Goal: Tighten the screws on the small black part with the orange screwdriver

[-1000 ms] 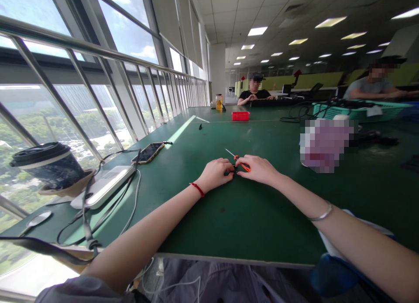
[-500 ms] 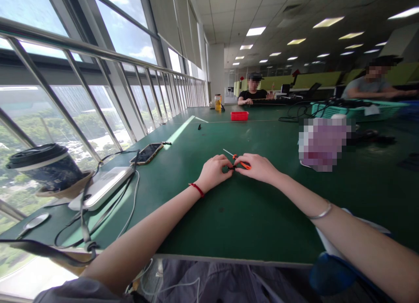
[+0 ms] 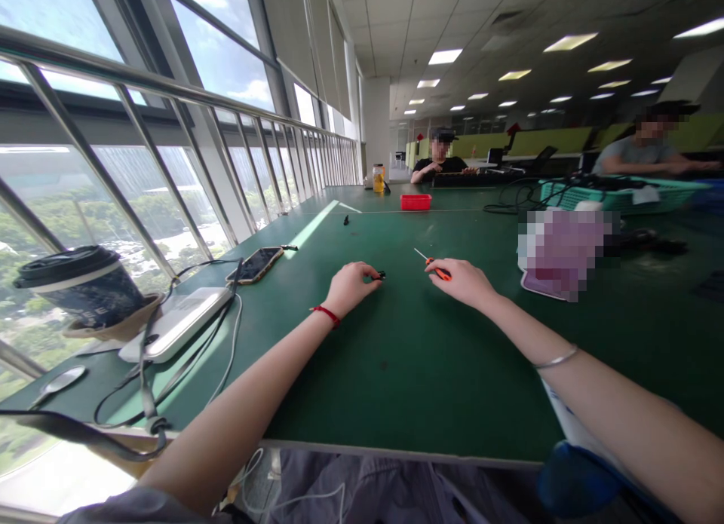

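Over the middle of the green table (image 3: 362,366), my left hand (image 3: 351,289) pinches a small black piece (image 3: 381,275) between thumb and fingertips; its exact kind is too small to make out. My right hand (image 3: 464,281) is closed around a screwdriver (image 3: 439,269) with an orange and black handle. The thin shaft points up and to the left, away from me. A gap of bare tabletop lies between the two hands, so the screwdriver and the black piece are apart.
Beyond my hands lie another small black part (image 3: 346,220) and a red tray (image 3: 415,202). To the left are a phone (image 3: 257,265), a white device (image 3: 175,324) with cables and a lidded cup (image 3: 84,290). A teal basket (image 3: 622,196) stands right. Two people sit farther back.
My hands have drawn apart: the left went left with the black piece, the right went right with the screwdriver. Before, both met at the black piece.
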`<state>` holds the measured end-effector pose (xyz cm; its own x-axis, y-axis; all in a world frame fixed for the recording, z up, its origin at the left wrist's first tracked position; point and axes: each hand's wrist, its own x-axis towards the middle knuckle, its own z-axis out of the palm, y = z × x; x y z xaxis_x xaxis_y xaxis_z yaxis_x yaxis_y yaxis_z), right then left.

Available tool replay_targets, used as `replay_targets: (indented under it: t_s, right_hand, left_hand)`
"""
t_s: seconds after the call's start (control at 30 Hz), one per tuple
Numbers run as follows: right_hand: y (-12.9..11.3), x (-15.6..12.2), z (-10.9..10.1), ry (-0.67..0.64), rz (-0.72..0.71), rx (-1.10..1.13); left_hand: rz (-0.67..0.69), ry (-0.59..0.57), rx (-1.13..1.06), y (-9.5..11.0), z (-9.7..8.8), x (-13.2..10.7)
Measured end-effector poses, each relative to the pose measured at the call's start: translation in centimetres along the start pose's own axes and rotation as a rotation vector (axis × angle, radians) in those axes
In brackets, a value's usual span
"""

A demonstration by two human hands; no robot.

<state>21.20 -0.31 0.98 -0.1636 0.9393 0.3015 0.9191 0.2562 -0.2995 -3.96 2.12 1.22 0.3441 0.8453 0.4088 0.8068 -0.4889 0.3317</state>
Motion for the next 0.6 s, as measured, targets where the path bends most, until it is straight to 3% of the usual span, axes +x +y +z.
replay_targets:
  t_s: [0.13, 0.23, 0.43, 0.6]
  right_hand:
    - [0.1, 0.2, 0.1, -0.037, -0.013, -0.027]
    - [0.2, 0.2, 0.2, -0.047, -0.022, -0.036]
    - [0.1, 0.1, 0.2, -0.099, -0.017, -0.035]
    - [0.0, 0.1, 0.1, -0.112, -0.013, -0.035]
  left_hand:
    - [-0.330, 0.089, 0.242, -3.8, -4.6, 0.1]
    - [-0.542, 0.126, 0.355, -6.6, -7.0, -0.2]
    - [-0.792, -0.011, 0.362, -8.8, -8.3, -0.9]
    - [-0.785, -0.002, 0.295, -9.1, -9.1, -0.9]
